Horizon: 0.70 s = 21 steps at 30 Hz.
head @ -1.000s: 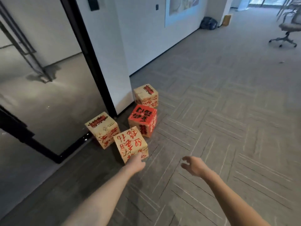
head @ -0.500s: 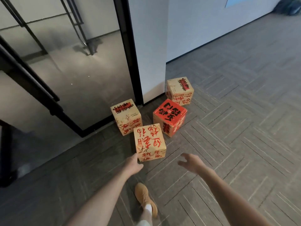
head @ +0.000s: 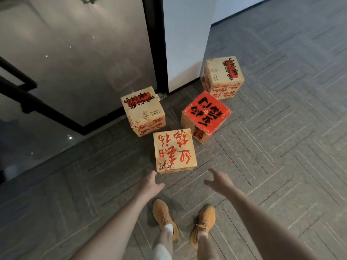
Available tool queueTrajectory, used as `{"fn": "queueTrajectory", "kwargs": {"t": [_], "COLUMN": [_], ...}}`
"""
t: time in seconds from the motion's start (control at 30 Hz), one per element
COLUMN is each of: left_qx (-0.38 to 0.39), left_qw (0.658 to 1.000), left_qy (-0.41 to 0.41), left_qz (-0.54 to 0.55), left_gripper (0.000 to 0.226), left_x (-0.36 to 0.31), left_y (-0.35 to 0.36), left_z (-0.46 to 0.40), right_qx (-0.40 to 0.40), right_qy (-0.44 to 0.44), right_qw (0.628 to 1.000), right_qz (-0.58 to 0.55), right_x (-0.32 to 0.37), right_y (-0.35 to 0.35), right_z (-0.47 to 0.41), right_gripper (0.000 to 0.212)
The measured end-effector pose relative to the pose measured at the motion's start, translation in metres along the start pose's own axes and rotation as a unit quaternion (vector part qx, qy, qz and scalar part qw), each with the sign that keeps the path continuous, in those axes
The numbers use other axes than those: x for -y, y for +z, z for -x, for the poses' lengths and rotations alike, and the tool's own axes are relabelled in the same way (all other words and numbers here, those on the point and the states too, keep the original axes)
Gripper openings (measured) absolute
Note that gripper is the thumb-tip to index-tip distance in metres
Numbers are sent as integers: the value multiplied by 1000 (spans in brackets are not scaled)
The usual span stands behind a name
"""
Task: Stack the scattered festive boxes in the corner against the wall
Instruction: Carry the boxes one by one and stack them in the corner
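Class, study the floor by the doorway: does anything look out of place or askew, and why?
Four festive boxes sit loose on the carpet, none stacked. The red-topped box is turned diagonally to its neighbours, and the nearest box shows its lettering upside down from here. Both hands hold nothing.

An office corridor: grey carpet tiles, black-framed glass partition.

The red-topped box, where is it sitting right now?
In the head view, the red-topped box sits on the carpet right of centre, between the tan box by the wall and the nearest tan box, beyond both open hands.
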<state>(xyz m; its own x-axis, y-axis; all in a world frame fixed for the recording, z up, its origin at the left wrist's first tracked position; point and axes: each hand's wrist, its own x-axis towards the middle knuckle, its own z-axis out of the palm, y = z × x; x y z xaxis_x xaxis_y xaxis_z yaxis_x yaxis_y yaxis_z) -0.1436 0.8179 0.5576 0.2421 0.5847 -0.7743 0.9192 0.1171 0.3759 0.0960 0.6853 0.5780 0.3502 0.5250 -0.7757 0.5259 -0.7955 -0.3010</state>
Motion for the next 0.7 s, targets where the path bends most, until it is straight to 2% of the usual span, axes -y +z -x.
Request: {"fn": "queueTrajectory", "kwargs": {"t": [0.2, 0.4, 0.57, 0.7], "left_qx": [4, 14, -4, -45], "left_qw": [997, 992, 984, 973], "left_qy": [-71, -116, -156, -187], "left_qz": [24, 55, 85, 128], "left_gripper": [63, 70, 75, 86], "left_x": [24, 62, 105, 135], "left_y": [59, 129, 182, 212], "left_z": [-77, -176, -276, -341], "right_qx": [48, 35, 40, 28], "right_qy": [-4, -4, 16, 35], "right_qw": [999, 999, 998, 996], "right_qz": [11, -23, -55, -82], "right_x": [-29, -74, -119, -148], "right_y": [35, 90, 153, 197], "right_z": [-104, -226, -330, -392], "right_gripper": [64, 65, 76, 93]}}
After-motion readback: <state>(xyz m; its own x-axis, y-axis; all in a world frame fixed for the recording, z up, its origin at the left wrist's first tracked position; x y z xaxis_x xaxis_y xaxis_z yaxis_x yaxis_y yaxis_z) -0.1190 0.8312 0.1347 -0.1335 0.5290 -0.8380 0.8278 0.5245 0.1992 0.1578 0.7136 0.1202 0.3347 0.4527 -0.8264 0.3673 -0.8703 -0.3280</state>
